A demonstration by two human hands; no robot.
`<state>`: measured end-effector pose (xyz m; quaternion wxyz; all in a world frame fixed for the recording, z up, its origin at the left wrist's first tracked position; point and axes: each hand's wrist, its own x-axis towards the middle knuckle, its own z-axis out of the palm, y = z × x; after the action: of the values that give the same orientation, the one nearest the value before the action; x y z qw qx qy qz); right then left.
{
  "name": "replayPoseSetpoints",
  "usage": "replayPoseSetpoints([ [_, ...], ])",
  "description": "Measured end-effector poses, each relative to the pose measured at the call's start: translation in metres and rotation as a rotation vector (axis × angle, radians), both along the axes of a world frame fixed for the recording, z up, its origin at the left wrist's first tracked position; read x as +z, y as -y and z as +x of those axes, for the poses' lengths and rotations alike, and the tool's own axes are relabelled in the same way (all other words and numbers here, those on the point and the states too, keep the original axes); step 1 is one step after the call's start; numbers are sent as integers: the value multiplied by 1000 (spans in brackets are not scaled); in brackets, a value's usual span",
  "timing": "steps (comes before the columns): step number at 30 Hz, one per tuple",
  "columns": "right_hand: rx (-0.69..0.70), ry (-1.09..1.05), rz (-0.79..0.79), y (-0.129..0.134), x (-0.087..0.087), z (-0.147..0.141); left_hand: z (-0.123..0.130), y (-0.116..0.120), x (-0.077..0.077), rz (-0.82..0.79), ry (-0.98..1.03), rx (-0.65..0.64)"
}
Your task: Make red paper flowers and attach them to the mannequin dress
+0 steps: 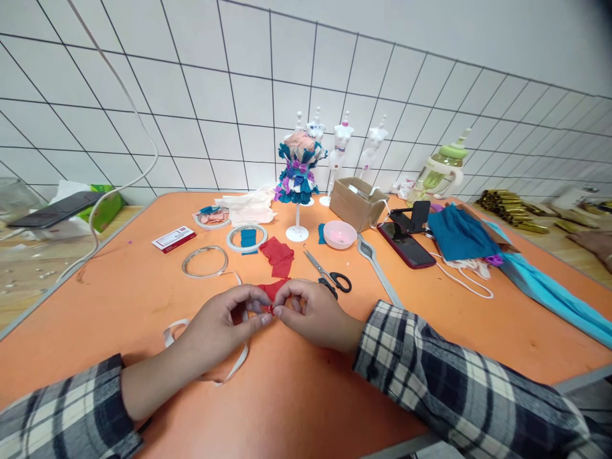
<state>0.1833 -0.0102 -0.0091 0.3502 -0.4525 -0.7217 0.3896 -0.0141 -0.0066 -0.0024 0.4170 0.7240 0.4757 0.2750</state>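
Observation:
Fingertips of my left hand (239, 312) and my right hand (308, 310) meet low over the orange table, both pinching a small piece of red crepe paper (273, 290). Part of that piece is hidden by the fingers. Just beyond it lies another red crepe paper piece (277, 256). Scissors (327, 273) with black handles rest by my right hand, blades pointing away to the left. A white strip of tape (236, 364) curls under and around my left hand. One tape roll (204, 261) lies farther left, and a second roll (247, 239) circles a blue paper piece.
Behind stand a dressed mini mannequin (299, 175) and several bare white ones. A pink bowl (340, 234), cardboard box (356, 203), phone (406, 244) and baby bottle (442, 171) sit to the right. A red-and-white box (174, 240) lies left; a cable (138, 121) hangs there.

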Motion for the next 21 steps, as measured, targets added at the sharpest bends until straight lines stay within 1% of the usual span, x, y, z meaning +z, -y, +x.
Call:
replayPoseSetpoints([
  [4,8,-65,-50,1,-2,-1,0,-3,-1,15,77,66],
  [9,21,-138,-134,1,-2,-1,-3,-7,0,52,35,-2],
  [13,5,-184,-153,1,2,0,-4,-6,-1,86,44,2],
  [16,-33,-113,-125,2,5,1,-4,-5,-1,113,-6,-14],
  [19,-74,1,-30,2,5,2,-2,-3,0,135,-61,-24],
  [21,-70,27,29,2,4,1,-1,-2,1,148,-94,-31],
])
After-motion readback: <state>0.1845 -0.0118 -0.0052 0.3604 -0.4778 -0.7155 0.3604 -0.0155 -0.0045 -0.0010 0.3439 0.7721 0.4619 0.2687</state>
